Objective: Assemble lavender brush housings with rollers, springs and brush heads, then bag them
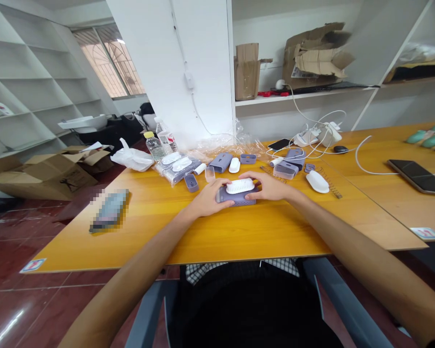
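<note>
On the table in front of me lies a purple-grey plastic case [244,200], its left end paler and see-through. A white scrub brush head [239,186] sits on top with its bristles facing up. My left hand [210,197] grips the left end of the case, thumb along the front and fingers behind. From the right, my right hand [270,187] closes on the other end, its thumb near the brush's edge and its fingertips behind. How firmly the brush sits in the case cannot be seen. Just beyond are a purple-grey case body [221,162] and a white oval piece [234,165].
More case parts [286,169], a white brush piece [317,181] and a coiled spring [331,184] lie to the right. Plastic-wrapped parts [179,166] and bottles [154,146] stand back left. Phones [418,175] and white cables [313,140] are on the table. A pixelated object [110,211] lies left.
</note>
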A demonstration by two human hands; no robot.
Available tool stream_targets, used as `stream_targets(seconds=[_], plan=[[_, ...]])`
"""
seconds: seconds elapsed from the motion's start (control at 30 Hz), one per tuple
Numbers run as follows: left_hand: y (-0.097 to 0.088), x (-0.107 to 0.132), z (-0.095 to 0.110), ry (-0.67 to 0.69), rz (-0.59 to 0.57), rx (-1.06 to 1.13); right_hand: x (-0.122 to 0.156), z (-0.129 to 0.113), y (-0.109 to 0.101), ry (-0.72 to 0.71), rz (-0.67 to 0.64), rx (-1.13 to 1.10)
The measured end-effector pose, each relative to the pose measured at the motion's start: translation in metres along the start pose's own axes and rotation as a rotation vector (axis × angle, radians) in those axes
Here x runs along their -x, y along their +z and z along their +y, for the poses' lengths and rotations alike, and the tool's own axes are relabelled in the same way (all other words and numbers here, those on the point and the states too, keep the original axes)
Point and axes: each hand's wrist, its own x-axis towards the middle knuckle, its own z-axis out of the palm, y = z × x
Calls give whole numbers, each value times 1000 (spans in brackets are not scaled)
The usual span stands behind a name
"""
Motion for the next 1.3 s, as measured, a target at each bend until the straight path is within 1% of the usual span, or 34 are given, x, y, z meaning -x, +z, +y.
stream_targets(seconds=[0.1, 0.2, 0.27, 0.4, 0.53, 0.63, 0.8, 0.87, 0.93, 1.0, 1.07, 1.3], plan=[[0, 0, -1, 4, 36, 5, 1, 1, 0, 17, 39, -30], [1, 0, -1, 1, 71, 9, 0, 3, 0, 41, 115, -7], [1, -1, -1, -6, 93, 27, -1, 4, 0, 47, 141, 0], [2, -2, -2, -17, 123, 74, -2, 6, -1, 43, 134, -61], [2, -2, -2, -25, 130, 104, -1, 8, -3, 50, 122, -104], [2, -3, -2, -28, 121, 122, -1, 8, -7, 51, 104, -133], [1, -3, -3, -57, 97, 148, -1, 8, -12, 77, 37, -171], [0, -4, -4, -48, 87, 166, -1, 8, -13, 85, 21, -175], [-2, -3, -4, -19, 40, 183, -1, 7, -14, 89, 13, -178], [-3, -3, -4, 11, -33, 187, -1, 7, -14, 87, 8, -178], [-2, -2, -2, 13, -74, 170, -1, 6, -14, 84, -3, -177], [0, -2, 3, -19, -33, 152, 0, 5, -12, 103, -38, -209]])
